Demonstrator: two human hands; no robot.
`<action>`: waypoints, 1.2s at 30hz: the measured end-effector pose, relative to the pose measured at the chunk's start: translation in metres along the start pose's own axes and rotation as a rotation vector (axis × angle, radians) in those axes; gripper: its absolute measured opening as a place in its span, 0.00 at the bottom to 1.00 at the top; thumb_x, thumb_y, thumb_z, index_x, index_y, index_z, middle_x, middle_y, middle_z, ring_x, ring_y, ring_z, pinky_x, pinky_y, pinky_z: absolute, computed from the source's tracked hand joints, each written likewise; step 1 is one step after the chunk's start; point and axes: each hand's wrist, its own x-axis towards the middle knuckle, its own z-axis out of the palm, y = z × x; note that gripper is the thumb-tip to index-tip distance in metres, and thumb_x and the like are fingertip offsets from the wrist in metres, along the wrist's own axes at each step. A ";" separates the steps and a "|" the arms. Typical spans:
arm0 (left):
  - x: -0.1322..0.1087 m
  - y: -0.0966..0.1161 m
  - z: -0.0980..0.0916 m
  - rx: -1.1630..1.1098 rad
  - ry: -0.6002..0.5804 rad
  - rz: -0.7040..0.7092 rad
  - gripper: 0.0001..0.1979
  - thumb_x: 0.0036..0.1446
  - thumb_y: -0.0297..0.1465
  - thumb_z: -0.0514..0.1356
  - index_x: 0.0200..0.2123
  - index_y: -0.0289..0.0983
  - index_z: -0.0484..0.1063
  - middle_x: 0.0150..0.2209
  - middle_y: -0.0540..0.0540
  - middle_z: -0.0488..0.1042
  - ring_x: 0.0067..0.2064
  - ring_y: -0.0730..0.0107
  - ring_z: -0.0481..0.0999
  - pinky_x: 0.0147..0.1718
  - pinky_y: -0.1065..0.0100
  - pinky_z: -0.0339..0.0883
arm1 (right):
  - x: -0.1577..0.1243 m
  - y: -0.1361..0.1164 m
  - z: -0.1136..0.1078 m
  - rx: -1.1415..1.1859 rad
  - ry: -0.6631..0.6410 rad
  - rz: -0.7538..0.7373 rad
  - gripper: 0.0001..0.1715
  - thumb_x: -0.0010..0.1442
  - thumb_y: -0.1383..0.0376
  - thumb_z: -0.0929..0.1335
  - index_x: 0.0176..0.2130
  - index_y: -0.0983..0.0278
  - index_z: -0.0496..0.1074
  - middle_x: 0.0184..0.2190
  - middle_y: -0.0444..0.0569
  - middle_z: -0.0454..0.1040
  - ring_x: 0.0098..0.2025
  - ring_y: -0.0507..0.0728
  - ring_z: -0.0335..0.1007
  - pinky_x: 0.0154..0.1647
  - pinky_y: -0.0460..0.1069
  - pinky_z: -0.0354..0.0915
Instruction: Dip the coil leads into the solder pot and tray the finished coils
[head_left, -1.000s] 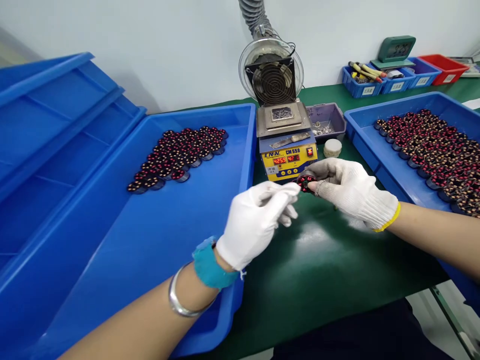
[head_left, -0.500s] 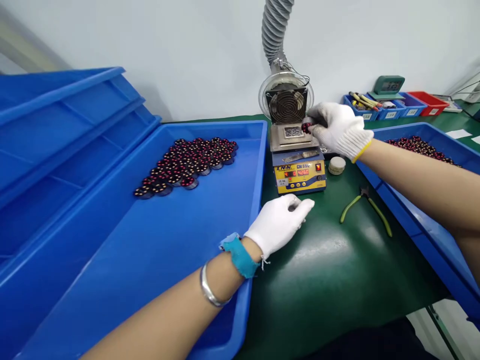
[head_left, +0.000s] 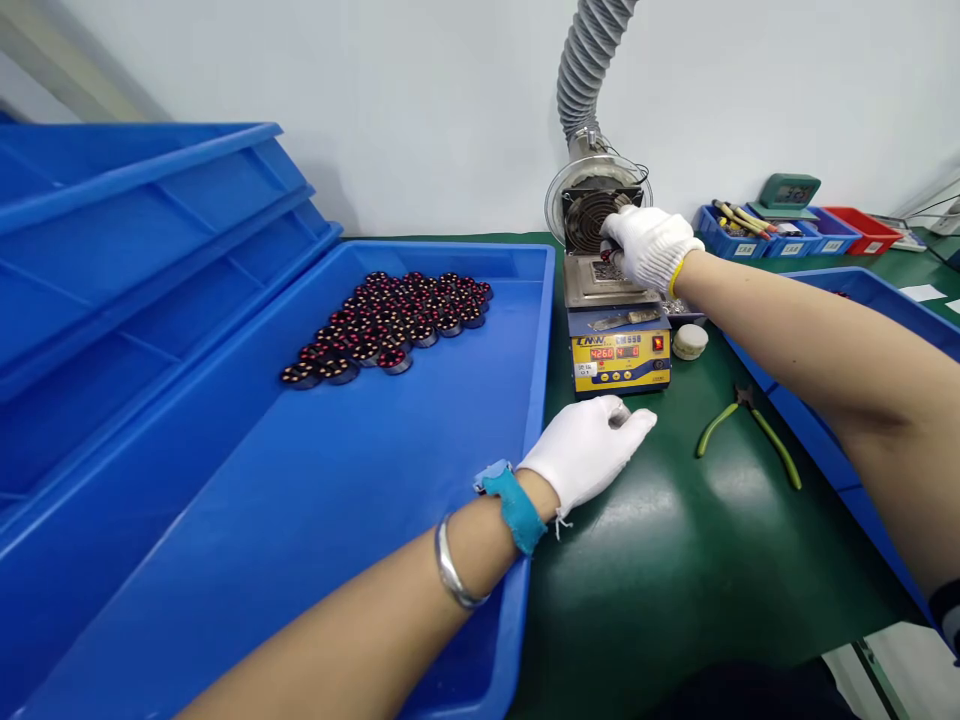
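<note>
My right hand (head_left: 649, 245), in a white glove, is closed on a small round dark-and-red part (head_left: 608, 252), mostly hidden by the fingers. It is held just over the shiny square opening (head_left: 604, 271) of a heated solder pot (head_left: 619, 362) with a yellow front panel and lit red digits. My left hand (head_left: 589, 450), also gloved, hovers or rests in front of the pot near the tray's edge. Its fingers are curled; anything within them is hidden. Several round black parts with red and gold dots (head_left: 397, 320) stand grouped in the left blue tray (head_left: 536, 400).
A flat metal scraper (head_left: 624, 320) lies on the pot's ledge. Right of it are a round whitish pad (head_left: 690, 342) and green-handled cutters (head_left: 744, 400). Another blue tray (head_left: 885, 285) stands at right, stacked blue trays (head_left: 150, 230) at left. A grey duct (head_left: 592, 70) hangs behind.
My right hand has moved left and slightly up, bringing the dark-and-red part over the pot's opening. The whole view has shifted a little; my left hand keeps its pose.
</note>
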 end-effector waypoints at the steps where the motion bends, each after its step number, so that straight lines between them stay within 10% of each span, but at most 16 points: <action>1: 0.000 0.000 0.000 0.001 0.001 0.003 0.22 0.53 0.50 0.54 0.24 0.38 0.71 0.23 0.47 0.74 0.26 0.64 0.72 0.26 0.66 0.61 | 0.000 -0.001 0.000 -0.002 -0.004 -0.003 0.20 0.60 0.61 0.63 0.50 0.65 0.70 0.46 0.52 0.70 0.45 0.61 0.69 0.45 0.54 0.64; 13: -0.001 0.002 0.001 -0.079 0.016 -0.009 0.19 0.54 0.47 0.56 0.26 0.38 0.72 0.25 0.46 0.76 0.26 0.65 0.73 0.26 0.66 0.63 | -0.002 -0.001 -0.011 0.108 0.020 0.041 0.19 0.60 0.61 0.64 0.50 0.63 0.70 0.46 0.54 0.70 0.47 0.67 0.68 0.44 0.59 0.65; 25: 0.012 0.004 -0.007 -0.719 0.347 -0.015 0.23 0.51 0.34 0.64 0.49 0.32 0.68 0.41 0.41 0.76 0.36 0.70 0.77 0.35 0.68 0.71 | -0.075 -0.043 -0.033 0.801 -0.024 0.112 0.13 0.53 0.59 0.69 0.40 0.58 0.77 0.31 0.44 0.77 0.31 0.55 0.73 0.31 0.49 0.66; 36: 0.011 0.001 -0.005 -0.619 0.241 -0.018 0.20 0.50 0.37 0.65 0.44 0.31 0.72 0.34 0.42 0.77 0.33 0.69 0.76 0.35 0.66 0.70 | -0.019 -0.011 -0.026 0.136 0.044 0.016 0.20 0.61 0.59 0.63 0.52 0.62 0.69 0.50 0.56 0.69 0.48 0.68 0.67 0.44 0.60 0.64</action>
